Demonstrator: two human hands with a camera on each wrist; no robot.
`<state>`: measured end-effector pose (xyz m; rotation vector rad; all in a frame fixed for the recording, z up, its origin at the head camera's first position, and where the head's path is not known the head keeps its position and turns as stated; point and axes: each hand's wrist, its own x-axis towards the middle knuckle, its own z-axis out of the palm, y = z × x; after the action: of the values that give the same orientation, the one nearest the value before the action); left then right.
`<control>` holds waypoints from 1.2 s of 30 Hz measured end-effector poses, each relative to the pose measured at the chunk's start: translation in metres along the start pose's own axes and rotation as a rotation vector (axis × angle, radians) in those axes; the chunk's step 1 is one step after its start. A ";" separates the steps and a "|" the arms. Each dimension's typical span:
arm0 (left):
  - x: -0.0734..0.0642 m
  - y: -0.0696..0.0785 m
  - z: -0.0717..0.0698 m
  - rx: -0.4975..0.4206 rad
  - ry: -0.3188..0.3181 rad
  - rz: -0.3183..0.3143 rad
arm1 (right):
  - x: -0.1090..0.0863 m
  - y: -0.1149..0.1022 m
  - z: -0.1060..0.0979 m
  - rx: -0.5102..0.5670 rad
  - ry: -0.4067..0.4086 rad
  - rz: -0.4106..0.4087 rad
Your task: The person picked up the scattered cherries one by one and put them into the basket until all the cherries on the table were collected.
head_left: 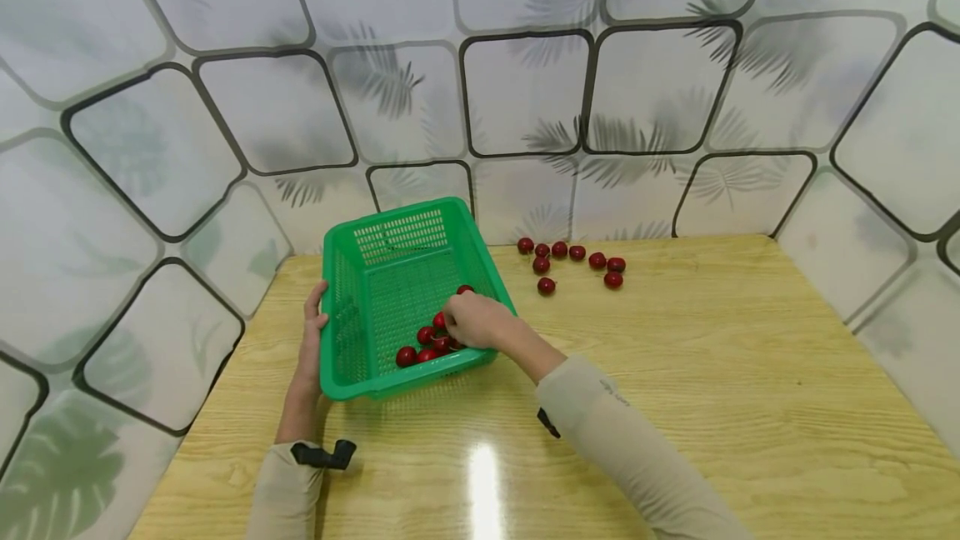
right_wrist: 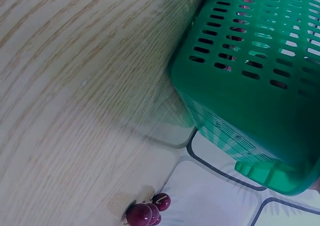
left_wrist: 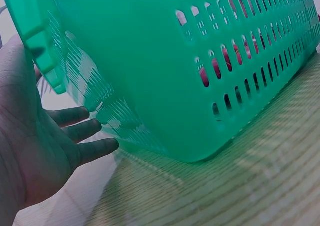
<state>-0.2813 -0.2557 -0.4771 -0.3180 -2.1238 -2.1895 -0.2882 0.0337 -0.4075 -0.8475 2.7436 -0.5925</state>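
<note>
A green plastic basket (head_left: pixel 343 273) with slotted walls sits at the left of the wooden table. My left hand (head_left: pixel 309 348) is at its left rim; in the left wrist view several fingers (left_wrist: pixel 82 131) stretch straight along the basket's outer side. Several dark red cherries (head_left: pixel 406 356) lie together at the basket's near right corner. My right hand (head_left: pixel 477 321) reaches over the right rim, its fingers bent down among those cherries. Its fingertips are hidden, and I cannot tell whether they hold a cherry. Another cherry (head_left: pixel 465 290) shows just beyond this hand.
Several loose cherries (head_left: pixel 546 286) are scattered on the table (head_left: pixel 675 373) right of the basket, towards the back; some cherries (right_wrist: pixel 138 214) show low in the right wrist view. A patterned wall covering (head_left: pixel 525 98) rises behind the table and along both sides.
</note>
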 end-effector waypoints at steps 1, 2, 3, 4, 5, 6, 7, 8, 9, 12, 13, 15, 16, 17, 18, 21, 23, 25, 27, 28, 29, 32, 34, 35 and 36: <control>0.000 0.000 0.000 0.000 0.001 0.000 | 0.000 0.000 0.000 -0.003 0.002 0.000; 0.000 0.000 0.000 -0.001 0.001 0.000 | 0.000 0.000 0.000 -0.004 0.005 0.000; 0.001 0.000 0.000 0.000 0.000 0.000 | 0.000 0.000 0.000 -0.005 0.007 0.000; 0.001 0.000 0.000 0.000 0.000 0.000 | 0.000 0.000 0.000 -0.007 0.009 -0.001; 0.001 -0.001 0.000 -0.001 0.000 0.001 | 0.000 0.000 0.000 -0.006 0.011 -0.001; 0.001 -0.001 -0.001 -0.002 0.000 0.001 | 0.000 -0.001 0.001 -0.006 0.013 -0.001; 0.001 -0.001 0.000 -0.001 0.001 0.001 | 0.000 -0.001 0.001 -0.006 0.014 0.000; 0.001 0.000 0.000 -0.001 0.000 0.000 | -0.001 -0.001 0.001 -0.005 0.014 0.000; 0.001 0.000 0.000 -0.001 -0.001 0.001 | -0.001 -0.001 0.001 -0.005 0.015 0.000; 0.000 0.000 0.000 -0.005 0.000 -0.001 | -0.001 -0.001 0.001 -0.004 0.016 0.001; 0.000 0.000 0.000 -0.007 -0.001 -0.002 | -0.001 -0.001 0.000 -0.003 0.017 0.001; 0.000 0.001 0.000 -0.006 -0.002 -0.004 | -0.001 -0.001 0.000 -0.005 0.019 0.003; 0.000 0.001 0.000 -0.007 -0.002 -0.006 | -0.001 -0.001 0.000 -0.007 0.019 0.004; 0.000 0.001 0.000 -0.008 -0.003 -0.009 | -0.001 -0.001 0.000 -0.009 0.020 0.004; 0.000 0.000 0.000 -0.009 -0.002 -0.011 | -0.001 -0.001 0.000 -0.009 0.021 0.004; 0.001 -0.001 -0.001 -0.008 -0.006 -0.012 | -0.001 -0.001 0.000 -0.009 0.024 0.005; 0.001 -0.001 -0.001 -0.013 -0.007 -0.011 | -0.001 -0.001 0.001 -0.010 0.026 0.003; 0.001 -0.001 -0.001 -0.014 -0.005 -0.007 | 0.000 0.000 0.001 -0.010 0.028 0.003; 0.000 -0.001 -0.001 -0.014 -0.001 -0.002 | 0.000 0.000 0.001 -0.008 0.030 0.002; 0.000 -0.001 -0.001 -0.012 0.000 0.001 | 0.000 0.000 0.001 -0.007 0.032 0.000; 0.000 -0.001 -0.001 -0.011 0.001 0.003 | 0.000 0.000 0.001 -0.007 0.033 -0.001; 0.000 -0.001 -0.001 -0.008 -0.002 0.007 | -0.001 -0.001 0.001 -0.007 0.038 -0.003; 0.001 -0.001 -0.001 -0.009 -0.004 0.008 | -0.001 0.000 0.001 -0.006 0.043 -0.004; 0.001 -0.001 -0.001 -0.011 -0.006 0.008 | -0.001 0.000 0.001 -0.006 0.044 -0.004; 0.001 -0.001 -0.001 -0.011 -0.006 0.008 | -0.001 0.000 0.001 -0.006 0.046 -0.004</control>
<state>-0.2823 -0.2563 -0.4780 -0.3336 -2.1108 -2.1991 -0.2867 0.0339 -0.4080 -0.8507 2.7868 -0.6128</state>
